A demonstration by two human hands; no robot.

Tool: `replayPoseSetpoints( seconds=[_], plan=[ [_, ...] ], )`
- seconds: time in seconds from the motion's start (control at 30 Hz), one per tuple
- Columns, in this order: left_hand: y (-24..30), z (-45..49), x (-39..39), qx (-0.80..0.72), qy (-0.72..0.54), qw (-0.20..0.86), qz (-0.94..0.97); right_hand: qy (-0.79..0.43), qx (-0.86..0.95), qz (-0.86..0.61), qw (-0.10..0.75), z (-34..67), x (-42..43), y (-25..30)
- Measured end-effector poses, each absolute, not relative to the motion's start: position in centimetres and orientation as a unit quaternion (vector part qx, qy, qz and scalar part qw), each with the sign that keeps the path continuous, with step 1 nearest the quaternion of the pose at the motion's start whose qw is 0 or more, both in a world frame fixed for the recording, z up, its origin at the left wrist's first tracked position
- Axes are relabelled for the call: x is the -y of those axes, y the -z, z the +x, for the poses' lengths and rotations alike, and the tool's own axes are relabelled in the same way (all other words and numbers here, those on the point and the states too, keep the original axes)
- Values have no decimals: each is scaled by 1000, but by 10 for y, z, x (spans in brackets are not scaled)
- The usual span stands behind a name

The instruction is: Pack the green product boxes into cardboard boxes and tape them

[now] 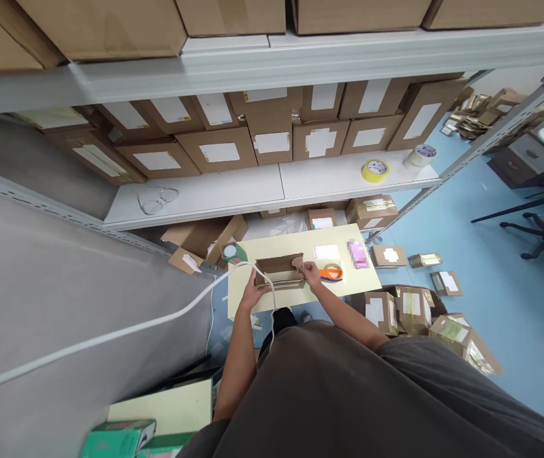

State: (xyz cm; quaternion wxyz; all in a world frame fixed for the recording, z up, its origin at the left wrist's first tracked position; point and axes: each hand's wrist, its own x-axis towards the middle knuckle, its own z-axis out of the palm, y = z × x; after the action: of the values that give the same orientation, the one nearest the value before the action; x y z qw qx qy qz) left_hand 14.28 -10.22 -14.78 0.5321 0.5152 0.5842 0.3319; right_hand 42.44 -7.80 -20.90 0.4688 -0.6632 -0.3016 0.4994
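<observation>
Fingers of your right hand (310, 275) are clamped on the right end flap (297, 261) of one open cardboard box (277, 263); those of your left hand (251, 294) grip its near left corner. You have that box at the pale yellow tabletop (281, 242), ahead of your torso; whether it rests there or is held just above, I cannot tell. Four other things share the surface: one green container (238, 254) at the far left, one white rectangle of paper (326, 252) beyond your right hand, one orange tape dispenser (331, 274) just beside that hand, and one pixelated pink item (358, 254) toward the right edge. One white cable (157, 324) crosses your view before the box. On the shelf (233, 191) facing you are two tape rolls, one yellow roll (375, 178) and one white roll (418, 159), plus one pair of glasses (154, 203). To your right, three separate boxes (389, 256) lie on the blue floor (462, 210).
</observation>
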Motion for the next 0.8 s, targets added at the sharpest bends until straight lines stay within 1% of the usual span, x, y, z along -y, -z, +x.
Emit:
replayPoseSetpoints(
  seconds=[0.1, 0.2, 0.37, 0.53, 0.6, 0.67, 0.8],
  plan=[
    [143, 141, 104, -585, -327, 503, 546, -514, 263, -672, 464, 411, 71, 204],
    [145, 138, 104, -609, -319, 499, 528, -536, 244, -663, 462, 403, 66, 198],
    [154, 140, 100, -650, -315, 494, 484, -594, 277, -611, 445, 410, 70, 191],
    [158, 161, 99, -707, -363, 418, 440, -654, 345, -539, 404, 424, 92, 188],
    [157, 167, 99, -722, -372, 394, 430, -642, 380, -541, 388, 426, 99, 188],
    [152, 167, 96, -713, -364, 384, 459, -619, 405, -557, 378, 426, 102, 189],
    [141, 154, 83, -692, -307, 367, 541, -569, 464, -574, 364, 422, 101, 192]
  ],
)
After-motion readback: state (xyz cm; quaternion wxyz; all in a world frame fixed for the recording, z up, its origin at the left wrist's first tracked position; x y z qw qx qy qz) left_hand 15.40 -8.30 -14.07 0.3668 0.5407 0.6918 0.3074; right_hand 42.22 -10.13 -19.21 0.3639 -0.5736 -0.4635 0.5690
